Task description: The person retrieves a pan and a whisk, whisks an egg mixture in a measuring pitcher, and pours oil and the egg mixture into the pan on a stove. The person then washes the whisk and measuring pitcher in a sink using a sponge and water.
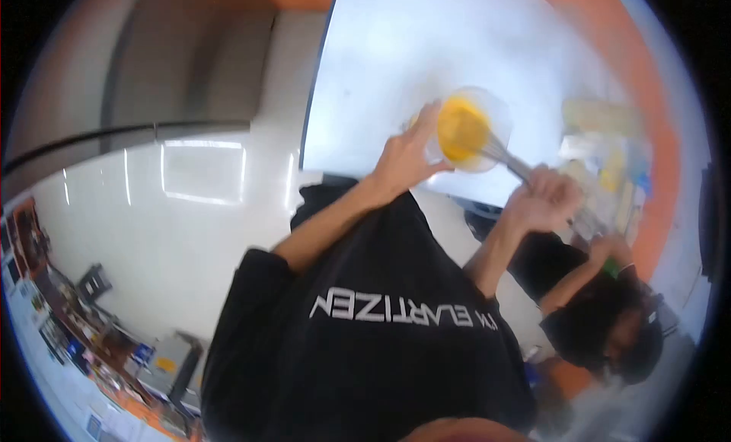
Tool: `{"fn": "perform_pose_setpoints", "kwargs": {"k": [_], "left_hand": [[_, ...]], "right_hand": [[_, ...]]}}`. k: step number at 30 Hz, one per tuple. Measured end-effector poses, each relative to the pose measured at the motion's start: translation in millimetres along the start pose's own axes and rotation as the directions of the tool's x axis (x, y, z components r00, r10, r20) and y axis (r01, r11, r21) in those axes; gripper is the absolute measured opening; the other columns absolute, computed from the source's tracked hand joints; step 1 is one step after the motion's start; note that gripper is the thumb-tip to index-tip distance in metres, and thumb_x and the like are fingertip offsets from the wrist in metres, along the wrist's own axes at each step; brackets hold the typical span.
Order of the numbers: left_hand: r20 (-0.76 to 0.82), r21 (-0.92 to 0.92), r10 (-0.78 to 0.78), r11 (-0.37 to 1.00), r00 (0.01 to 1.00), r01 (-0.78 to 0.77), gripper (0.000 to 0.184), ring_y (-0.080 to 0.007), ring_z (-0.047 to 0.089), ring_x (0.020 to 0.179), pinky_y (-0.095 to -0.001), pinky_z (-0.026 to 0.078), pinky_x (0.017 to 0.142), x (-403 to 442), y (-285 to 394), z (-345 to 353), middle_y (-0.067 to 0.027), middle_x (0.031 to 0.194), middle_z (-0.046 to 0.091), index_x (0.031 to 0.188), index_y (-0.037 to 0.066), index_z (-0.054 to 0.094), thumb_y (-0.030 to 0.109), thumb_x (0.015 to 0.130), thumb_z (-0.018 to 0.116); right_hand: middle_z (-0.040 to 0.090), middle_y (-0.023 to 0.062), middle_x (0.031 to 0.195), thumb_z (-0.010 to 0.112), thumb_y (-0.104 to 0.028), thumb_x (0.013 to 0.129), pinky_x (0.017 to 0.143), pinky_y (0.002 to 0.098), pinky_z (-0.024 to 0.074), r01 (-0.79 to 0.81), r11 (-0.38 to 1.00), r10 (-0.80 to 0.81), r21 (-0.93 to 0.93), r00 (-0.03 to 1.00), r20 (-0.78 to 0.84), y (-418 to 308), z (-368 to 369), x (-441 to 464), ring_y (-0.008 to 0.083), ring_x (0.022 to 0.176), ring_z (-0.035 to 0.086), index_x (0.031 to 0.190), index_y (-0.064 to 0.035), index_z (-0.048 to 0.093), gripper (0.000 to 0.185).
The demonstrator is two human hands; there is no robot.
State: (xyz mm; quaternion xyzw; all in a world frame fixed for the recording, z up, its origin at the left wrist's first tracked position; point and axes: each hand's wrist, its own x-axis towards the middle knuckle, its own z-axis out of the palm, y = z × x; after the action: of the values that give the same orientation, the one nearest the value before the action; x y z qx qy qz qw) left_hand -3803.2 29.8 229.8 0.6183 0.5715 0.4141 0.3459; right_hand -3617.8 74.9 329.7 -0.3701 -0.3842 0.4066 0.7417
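Note:
A clear bowl (499, 111) with a bright yellow mixture (454, 130) in it stands on the white table. My left hand (403, 159) grips the bowl's near left side, thumb toward me and fingers along the far side. The handle of a wire whisk (515, 165) is in my closed right hand (544, 198). Its wires reach down into the yellow mixture and are smeared by motion.
The white table (373, 69) spreads out beyond the bowl. Blurred packages (609, 160) lie on its right side. Close on my right is another person in black (579, 312), with a hand (611, 252) near the table edge. Cluttered shelving (114, 358) is at lower left.

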Motion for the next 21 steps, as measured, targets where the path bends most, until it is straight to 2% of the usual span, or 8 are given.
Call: {"fn": "perform_pose_setpoints", "kwargs": {"k": [3,5,7,10,12,15,17,21], "left_hand": [[0.018,-0.020,0.010,1.000,1.000,-0.009,0.112,-0.0389,0.058,0.117,-0.0418,0.054,0.090,4,8,23,-0.0258,0.151,0.035,0.153,0.005,0.021,0.031,0.067,0.087],[0.037,-0.025,0.001,1.000,0.999,0.000,0.112,-0.0393,0.061,0.112,-0.0413,0.056,0.085,2,21,37,-0.0262,0.151,0.035,0.153,0.005,0.020,0.033,0.067,0.086],[0.044,-0.035,0.001,0.999,0.999,0.001,0.113,-0.0392,0.063,0.107,-0.0406,0.057,0.081,1,40,56,-0.0263,0.151,0.035,0.153,0.006,0.019,0.033,0.067,0.087],[0.048,-0.033,0.038,0.999,0.998,-0.036,0.113,-0.0396,0.064,0.103,-0.0405,0.058,0.076,12,8,14,-0.0263,0.150,0.035,0.154,0.007,0.019,0.034,0.067,0.086],[0.041,-0.036,0.041,0.999,0.998,-0.039,0.113,-0.0397,0.064,0.102,-0.0408,0.058,0.074,14,-4,11,-0.0260,0.150,0.035,0.154,0.007,0.019,0.034,0.067,0.086],[0.093,-0.118,0.013,0.993,0.996,-0.002,0.111,-0.0385,0.064,0.103,-0.0416,0.058,0.071,12,-26,-30,-0.0253,0.151,0.035,0.154,0.009,0.020,0.033,0.068,0.086],[0.070,-0.111,0.039,0.993,0.997,-0.031,0.110,-0.0368,0.064,0.103,-0.0417,0.058,0.073,16,-29,-52,-0.0251,0.150,0.036,0.154,0.009,0.021,0.032,0.068,0.086],[0.017,-0.201,0.041,0.979,0.999,-0.037,0.105,-0.0341,0.065,0.099,-0.0401,0.056,0.077,3,-28,-76,-0.0244,0.146,0.042,0.149,0.005,0.030,0.030,0.066,0.089]], "right_hand": [[0.031,-0.0032,0.055,0.048,-0.016,0.096,0.044,0.0258,0.0240,0.135,0.850,-0.207,-0.509,0.975,-0.086,40,-29,-2,0.0091,0.045,0.028,0.069,-0.0133,0.036,0.030],[0.031,-0.0030,0.056,0.047,-0.007,0.097,0.042,0.0249,0.0250,-0.096,0.985,0.107,0.141,0.991,-0.075,9,-36,15,0.0089,0.044,0.032,0.073,-0.0122,0.038,0.026],[0.030,-0.0035,0.055,0.048,-0.011,0.097,0.042,0.0243,0.0237,0.005,0.883,-0.037,-0.469,0.998,-0.059,31,-84,25,0.0085,0.044,0.030,0.072,-0.0130,0.038,0.027],[0.028,-0.0030,0.053,0.046,-0.021,0.098,0.043,0.0259,0.0228,-0.048,0.955,-0.018,-0.294,0.976,-0.216,20,13,7,0.0092,0.044,0.024,0.065,-0.0167,0.034,0.036],[0.031,-0.0022,0.053,0.046,-0.018,0.098,0.044,0.0257,0.0251,-0.015,0.997,0.012,0.072,0.999,0.035,-12,32,7,0.0097,0.044,0.026,0.065,-0.0166,0.036,0.034],[0.032,-0.0026,0.052,0.042,-0.023,0.100,0.049,0.0246,0.0321,0.082,0.531,-0.378,-0.843,0.914,-0.150,55,62,-21,0.0112,0.043,0.026,0.060,-0.0170,0.033,0.041],[0.029,-0.0030,0.050,0.041,-0.026,0.099,0.047,0.0240,0.0299,-0.004,0.884,-0.110,-0.468,0.970,-0.216,34,96,-31,0.0099,0.043,0.025,0.059,-0.0167,0.031,0.042],[0.040,0.0012,0.053,0.046,-0.012,0.096,0.048,0.0240,0.0346,0.137,0.891,-0.229,-0.434,0.959,-0.168,36,123,-49,0.0094,0.047,0.038,0.064,-0.0094,0.039,0.032]]}}
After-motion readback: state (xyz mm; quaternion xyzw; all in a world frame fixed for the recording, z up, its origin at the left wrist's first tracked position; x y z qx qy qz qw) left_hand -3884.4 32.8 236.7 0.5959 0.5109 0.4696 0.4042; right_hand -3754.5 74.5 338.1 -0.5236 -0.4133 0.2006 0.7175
